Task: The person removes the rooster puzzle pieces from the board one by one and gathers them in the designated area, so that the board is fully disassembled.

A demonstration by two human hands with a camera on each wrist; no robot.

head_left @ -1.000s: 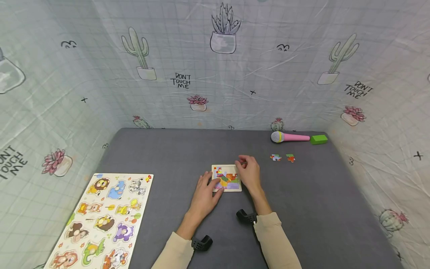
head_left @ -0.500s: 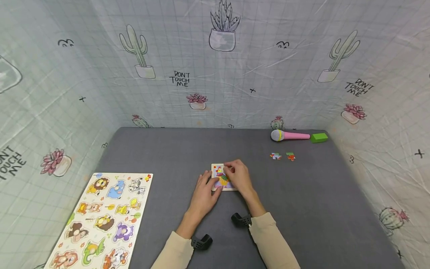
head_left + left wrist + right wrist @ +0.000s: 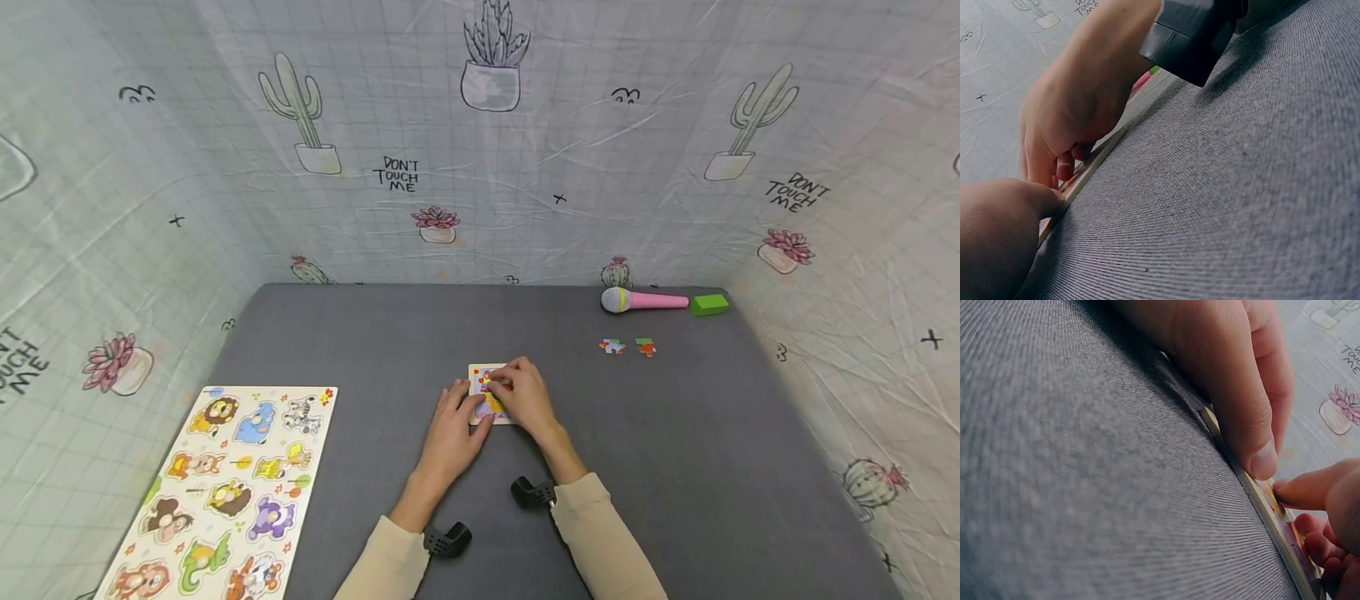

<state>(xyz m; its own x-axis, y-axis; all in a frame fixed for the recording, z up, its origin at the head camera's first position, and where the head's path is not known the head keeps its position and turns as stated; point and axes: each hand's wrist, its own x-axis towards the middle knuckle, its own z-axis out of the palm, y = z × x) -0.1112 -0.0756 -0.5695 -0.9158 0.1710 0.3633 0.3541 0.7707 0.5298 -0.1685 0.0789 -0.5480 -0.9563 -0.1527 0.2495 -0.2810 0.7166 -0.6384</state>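
Observation:
A small wooden jigsaw puzzle board (image 3: 484, 366) with a cream rim and a colourful picture lies flat on the grey table. My left hand (image 3: 450, 429) rests along its left side, thumb extended onto the near edge. In the right wrist view, that thumb (image 3: 1264, 461) presses on the near rim. Over the board's middle and right is my right hand (image 3: 531, 402), fingertips down on the picture. Its thumb touches the puzzle, while other fingers curl beneath the palm. Whether a piece sits between those fingertips is hidden. Much of the picture is covered by both hands.
Two loose jigsaw pieces, a blue one (image 3: 612, 347) and a red-green one (image 3: 646, 347), lie at right. Behind them are a pink toy microphone (image 3: 656, 301) and a green block (image 3: 709, 305). A large animal puzzle board (image 3: 247, 450) occupies the left.
My right hand has moved left from the board's upper right corner to over its middle, covering more of the picture. My left hand has stayed at the left side.

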